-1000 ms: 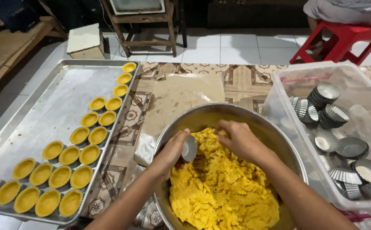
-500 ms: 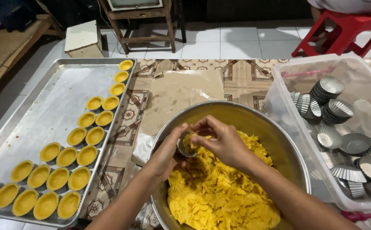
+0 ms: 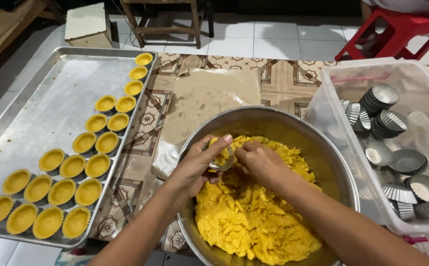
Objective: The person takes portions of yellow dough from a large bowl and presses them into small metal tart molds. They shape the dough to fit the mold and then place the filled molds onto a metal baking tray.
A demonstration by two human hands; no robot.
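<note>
Yellow dough (image 3: 254, 221) fills the steel bowl (image 3: 293, 123). Above it, left hand (image 3: 199, 165) grips a small tin mould (image 3: 222, 158), now raised from the dough; right hand (image 3: 258, 162) fingers pinched, pressing dough in. Beyond: lined shells on tray (image 3: 42, 108), spare moulds in tub (image 3: 342, 69).

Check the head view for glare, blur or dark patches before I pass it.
Head view: sharp on both hands, left hand holding the mold, right hand pressing into it; soft sheen on the tray and bowl rim, no blown glare; top edge falls dark; bin wall looks hazy.
</note>
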